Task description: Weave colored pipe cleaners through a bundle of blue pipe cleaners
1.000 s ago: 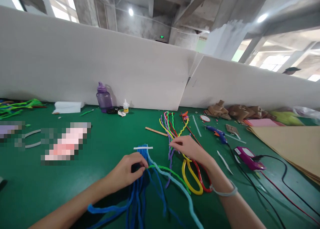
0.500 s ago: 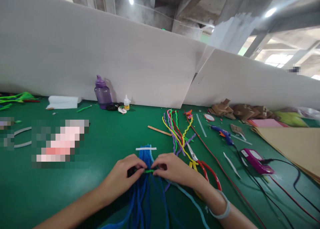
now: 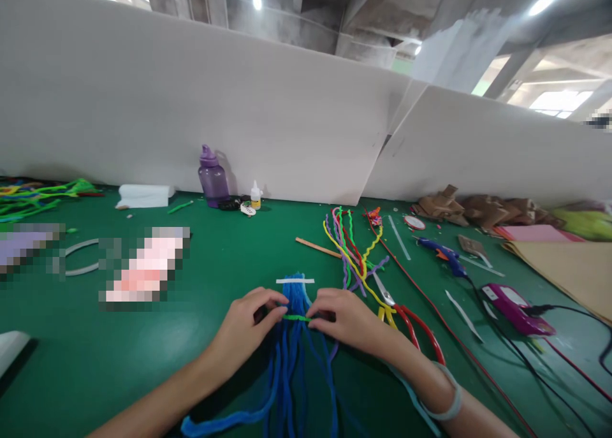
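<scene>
Closely pinched, the left hand point(image 3: 248, 317) has its fingers point(image 3: 275, 295) on one end of a short green strip point(image 3: 296, 318), while the right hand point(image 3: 344, 313) takes the other end, thumb and forefinger nearly together. I judge the step in hand to be laying the green strip across the blue strands point(image 3: 293, 298). It shows on top of them between the two pinches; whether its ends pass underneath, I cannot tell. As I read it, the next move calls for even tension on both ends, so that the strands stay flat rather than bunching.

The strands look soft and fuzzy, packed tightly above the green strip and spreading loosely below it, one bending away to the left. They lie on the green worktop point(image 3: 229, 253) between the hands, a white strip point(image 3: 295, 281) crossing them near their far ends. Beyond the right hand I see wavy coloured stems point(image 3: 351, 247) and red-handled scissors point(image 3: 385, 291), with a wooden stick point(image 3: 316, 246) reaching toward the stems. Farther right rests a blue glue gun point(image 3: 440, 253), and at the back stands a purple bottle point(image 3: 213, 182).
</scene>
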The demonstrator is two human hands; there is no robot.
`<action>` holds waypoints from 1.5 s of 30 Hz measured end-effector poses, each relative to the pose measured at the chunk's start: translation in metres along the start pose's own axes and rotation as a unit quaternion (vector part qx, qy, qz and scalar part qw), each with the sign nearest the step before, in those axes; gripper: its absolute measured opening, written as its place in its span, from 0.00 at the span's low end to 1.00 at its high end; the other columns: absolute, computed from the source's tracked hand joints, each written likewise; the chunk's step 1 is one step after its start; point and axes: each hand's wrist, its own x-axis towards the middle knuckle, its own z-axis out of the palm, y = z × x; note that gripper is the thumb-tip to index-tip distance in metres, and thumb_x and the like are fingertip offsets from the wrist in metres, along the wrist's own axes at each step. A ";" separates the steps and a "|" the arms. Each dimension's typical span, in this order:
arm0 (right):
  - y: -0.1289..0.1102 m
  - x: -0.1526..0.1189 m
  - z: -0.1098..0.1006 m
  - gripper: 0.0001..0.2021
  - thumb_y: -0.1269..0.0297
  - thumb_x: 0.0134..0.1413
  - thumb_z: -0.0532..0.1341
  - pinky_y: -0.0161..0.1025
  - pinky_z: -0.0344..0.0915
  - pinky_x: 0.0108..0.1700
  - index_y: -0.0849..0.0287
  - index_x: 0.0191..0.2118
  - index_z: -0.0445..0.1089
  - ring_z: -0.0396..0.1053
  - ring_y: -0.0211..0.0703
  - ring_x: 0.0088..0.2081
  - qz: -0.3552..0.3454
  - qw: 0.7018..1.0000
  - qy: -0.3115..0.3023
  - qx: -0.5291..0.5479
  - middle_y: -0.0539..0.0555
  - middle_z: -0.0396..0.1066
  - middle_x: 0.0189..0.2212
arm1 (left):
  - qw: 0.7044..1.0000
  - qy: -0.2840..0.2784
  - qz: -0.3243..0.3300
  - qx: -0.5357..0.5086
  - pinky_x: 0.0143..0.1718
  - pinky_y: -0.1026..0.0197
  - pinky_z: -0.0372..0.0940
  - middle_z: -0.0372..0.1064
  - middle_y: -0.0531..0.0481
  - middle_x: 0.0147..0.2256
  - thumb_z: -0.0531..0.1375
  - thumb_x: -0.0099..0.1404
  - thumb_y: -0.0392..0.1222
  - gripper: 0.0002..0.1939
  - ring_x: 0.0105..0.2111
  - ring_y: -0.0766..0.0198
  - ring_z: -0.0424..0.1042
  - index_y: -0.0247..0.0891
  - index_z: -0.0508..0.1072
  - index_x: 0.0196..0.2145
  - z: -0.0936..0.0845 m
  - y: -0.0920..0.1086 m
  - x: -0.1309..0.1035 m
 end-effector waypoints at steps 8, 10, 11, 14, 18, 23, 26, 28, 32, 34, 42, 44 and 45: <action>-0.005 -0.001 0.005 0.06 0.77 0.46 0.57 0.29 0.52 0.28 0.59 0.28 0.63 0.58 0.31 0.24 0.016 0.999 0.012 0.040 0.43 0.60 0.22 | 0.995 0.009 0.099 0.031 0.38 0.60 0.64 0.69 0.52 0.32 0.60 0.63 0.46 0.10 0.36 0.63 0.69 0.38 0.66 0.30 0.000 0.008 -0.006; -0.003 -0.001 0.005 0.06 0.77 0.46 0.56 0.29 0.51 0.27 0.59 0.28 0.62 0.57 0.31 0.24 0.026 0.998 0.017 0.054 0.43 0.59 0.21 | 0.977 -0.038 0.196 0.075 0.45 0.57 0.63 0.70 0.50 0.36 0.59 0.64 0.45 0.07 0.44 0.60 0.66 0.39 0.69 0.34 0.001 0.012 -0.008; -0.002 -0.001 0.005 0.05 0.77 0.47 0.56 0.29 0.51 0.27 0.59 0.28 0.62 0.57 0.31 0.24 0.030 0.998 0.016 0.061 0.43 0.59 0.20 | 0.962 -0.070 0.244 0.101 0.49 0.55 0.62 0.70 0.50 0.38 0.58 0.65 0.44 0.06 0.48 0.59 0.64 0.40 0.71 0.37 0.002 0.014 -0.009; -0.001 -0.002 0.004 0.05 0.76 0.47 0.56 0.28 0.52 0.26 0.59 0.28 0.62 0.57 0.31 0.23 0.039 0.996 0.013 0.083 0.43 0.58 0.20 | 0.921 -0.133 0.314 0.191 0.54 0.49 0.59 0.69 0.48 0.44 0.57 0.66 0.45 0.11 0.55 0.54 0.59 0.42 0.71 0.45 0.005 0.019 -0.013; 0.000 -0.002 0.003 0.04 0.76 0.47 0.56 0.28 0.52 0.26 0.60 0.29 0.64 0.57 0.31 0.23 0.042 0.993 0.012 0.106 0.43 0.59 0.20 | 0.901 -0.145 0.314 0.262 0.56 0.45 0.58 0.64 0.45 0.51 0.56 0.66 0.47 0.18 0.59 0.50 0.54 0.43 0.67 0.52 0.007 0.022 -0.016; 0.003 -0.001 0.004 0.04 0.76 0.46 0.56 0.28 0.52 0.26 0.60 0.28 0.64 0.58 0.31 0.23 0.050 0.992 0.014 0.117 0.43 0.60 0.20 | 0.899 -0.120 0.303 0.292 0.57 0.43 0.57 0.55 0.43 0.58 0.55 0.66 0.51 0.25 0.61 0.48 0.49 0.43 0.61 0.58 0.008 0.019 -0.015; 0.005 -0.001 0.004 0.03 0.75 0.46 0.56 0.28 0.53 0.26 0.60 0.28 0.63 0.58 0.32 0.23 0.054 0.991 0.019 0.122 0.43 0.60 0.20 | 0.905 -0.101 0.292 0.291 0.56 0.44 0.60 0.59 0.42 0.55 0.55 0.66 0.50 0.26 0.58 0.50 0.55 0.43 0.58 0.60 0.010 0.016 -0.016; 0.005 -0.001 0.004 0.04 0.75 0.45 0.56 0.28 0.52 0.26 0.60 0.27 0.62 0.58 0.31 0.23 0.048 0.991 0.019 0.124 0.43 0.59 0.20 | 0.909 -0.079 0.281 0.296 0.54 0.45 0.62 0.61 0.42 0.53 0.54 0.67 0.49 0.26 0.55 0.51 0.58 0.42 0.56 0.61 0.012 0.012 -0.016; 0.004 -0.001 0.003 0.06 0.77 0.43 0.55 0.29 0.52 0.26 0.60 0.26 0.62 0.56 0.31 0.23 0.031 0.994 0.005 0.108 0.43 0.58 0.20 | 0.917 0.006 0.272 0.290 0.52 0.47 0.64 0.61 0.39 0.53 0.51 0.69 0.47 0.26 0.54 0.52 0.60 0.39 0.53 0.62 0.015 0.003 -0.017; 0.003 -0.001 0.003 0.06 0.78 0.42 0.55 0.29 0.52 0.27 0.59 0.26 0.62 0.57 0.32 0.24 0.015 0.996 -0.006 0.086 0.44 0.59 0.21 | 0.929 0.012 0.252 0.270 0.51 0.50 0.65 0.62 0.41 0.52 0.50 0.70 0.47 0.26 0.52 0.54 0.63 0.40 0.52 0.62 0.014 0.001 -0.017; -0.001 -0.001 0.000 0.05 0.76 0.44 0.57 0.31 0.51 0.30 0.59 0.27 0.62 0.55 0.34 0.26 -0.033 0.999 -0.041 -0.001 0.45 0.58 0.23 | 0.932 0.007 0.278 0.230 0.47 0.55 0.68 0.65 0.43 0.47 0.48 0.70 0.37 0.23 0.47 0.58 0.66 0.44 0.54 0.61 0.009 0.006 -0.015; 0.000 -0.002 -0.001 0.06 0.76 0.44 0.57 0.31 0.51 0.31 0.59 0.27 0.63 0.55 0.34 0.27 -0.040 0.998 -0.046 -0.002 0.45 0.58 0.24 | 0.933 0.024 0.280 0.225 0.49 0.53 0.67 0.63 0.43 0.49 0.48 0.70 0.36 0.23 0.50 0.57 0.64 0.45 0.55 0.61 0.009 0.008 -0.014; 0.001 -0.002 -0.001 0.06 0.77 0.44 0.57 0.31 0.51 0.31 0.59 0.28 0.63 0.55 0.34 0.27 -0.044 0.998 -0.048 -0.002 0.45 0.58 0.24 | 0.934 0.032 0.277 0.223 0.49 0.52 0.66 0.62 0.43 0.50 0.49 0.69 0.36 0.23 0.51 0.56 0.62 0.46 0.56 0.61 0.009 0.010 -0.014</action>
